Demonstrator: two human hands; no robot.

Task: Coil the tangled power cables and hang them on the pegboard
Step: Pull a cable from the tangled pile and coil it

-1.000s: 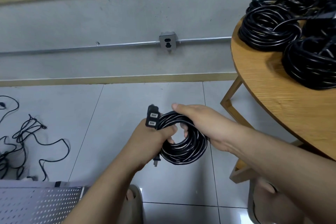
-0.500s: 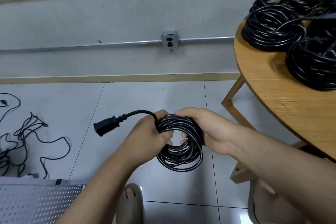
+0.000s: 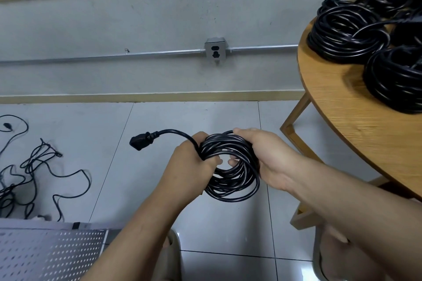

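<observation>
Wooden surface (image 3: pixel 356 134) carries several finished coils (image 3: pixel 347 29), the pegboard (image 3: pixel 45 255) shows nothing hung, a tangle (image 3: pixel 34 166) lies on the floor, and left hand (image 3: pixel 194 166) and right hand (image 3: pixel 269 157) hold a seemingly near-finished coil (image 3: pixel 230 180) above the tiles, fingers (image 3: pixel 212 161) curled round it.

Left grip (image 3: pixel 194 164) and right grip (image 3: pixel 267 157) each clasp the cable coil (image 3: pixel 233 189).

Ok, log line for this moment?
left hand: grips coiled power cable; right hand: grips coil's other side; connector end: free, pointing left; pegboard: coil not yet hung
</observation>
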